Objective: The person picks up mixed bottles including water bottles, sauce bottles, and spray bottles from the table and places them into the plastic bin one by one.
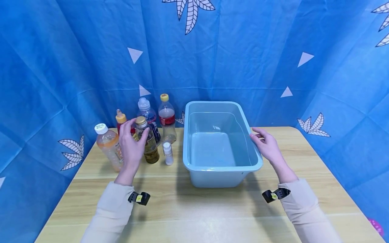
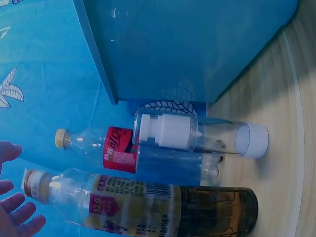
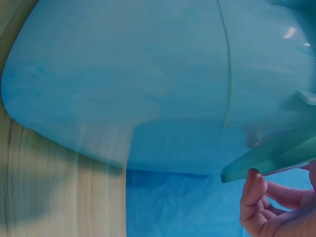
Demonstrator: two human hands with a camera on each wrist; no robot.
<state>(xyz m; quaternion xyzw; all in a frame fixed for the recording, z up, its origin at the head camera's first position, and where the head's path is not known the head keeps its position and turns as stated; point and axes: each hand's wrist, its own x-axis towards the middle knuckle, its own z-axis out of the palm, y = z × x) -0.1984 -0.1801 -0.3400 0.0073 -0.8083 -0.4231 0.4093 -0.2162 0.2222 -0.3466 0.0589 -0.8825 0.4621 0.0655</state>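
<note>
My left hand [image 1: 132, 141] is spread around the upper part of a clear bottle [image 1: 151, 150] with a gold cap and brown liquid at its bottom. In the left wrist view, its fingers [image 2: 15, 207] are apart from the cap of this upright bottle [image 2: 133, 202]. Beside it stands a small clear bottle [image 1: 168, 155] with a white top. On the right, my right hand [image 1: 267, 145] holds the right rim of a light blue plastic basin [image 1: 223, 168]. From the right wrist view, curled fingers [image 3: 254, 190] meet the rim's edge; the inner side is hidden.
Behind the left hand stand a red-labelled cola bottle [image 1: 167, 120], a blue-labelled bottle [image 1: 147, 113] and a red squeeze bottle [image 1: 120, 118] with a yellow top. A white-capped bottle [image 1: 110, 145] with orange tint is at the left. Blue cloth [image 1: 258, 50] surrounds the wooden table [image 1: 170, 209].
</note>
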